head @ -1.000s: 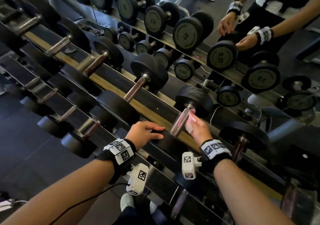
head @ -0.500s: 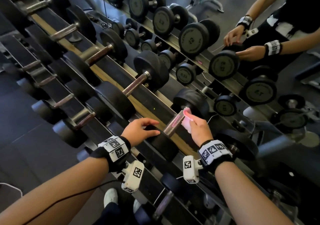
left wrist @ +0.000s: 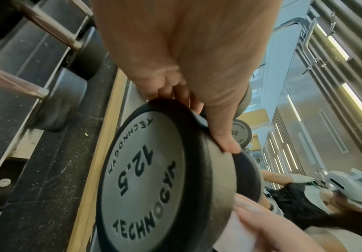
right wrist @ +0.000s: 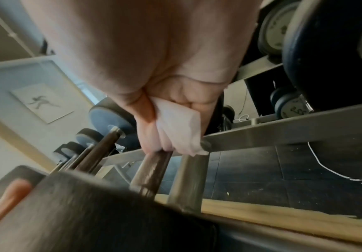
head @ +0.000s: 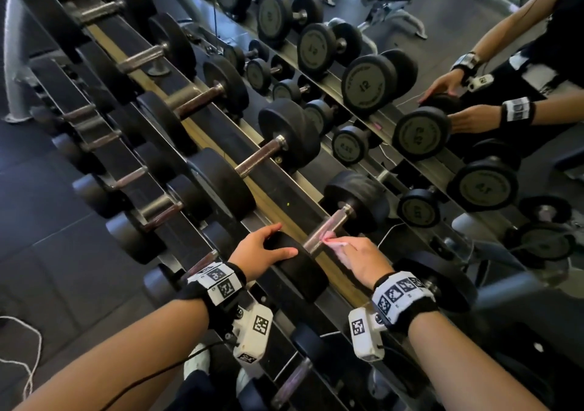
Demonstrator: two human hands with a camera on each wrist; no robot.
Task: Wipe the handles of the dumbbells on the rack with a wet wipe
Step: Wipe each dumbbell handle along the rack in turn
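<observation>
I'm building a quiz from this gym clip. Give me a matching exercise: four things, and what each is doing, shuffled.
Things:
1. left hand
2. right hand
3. wet wipe
4. dumbbell handle

States:
A. pressed against the metal bar
B. rests on the dumbbell's near weight head
C. lies between two black weight heads
D. grips the white cloth

Pairs: 1-B, 2-D, 3-A, 4-C

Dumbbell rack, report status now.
Left hand steadies the 12.5 dumbbell's near head. Right hand presses the wet wipe on its handle. Nothing in the way.
</observation>
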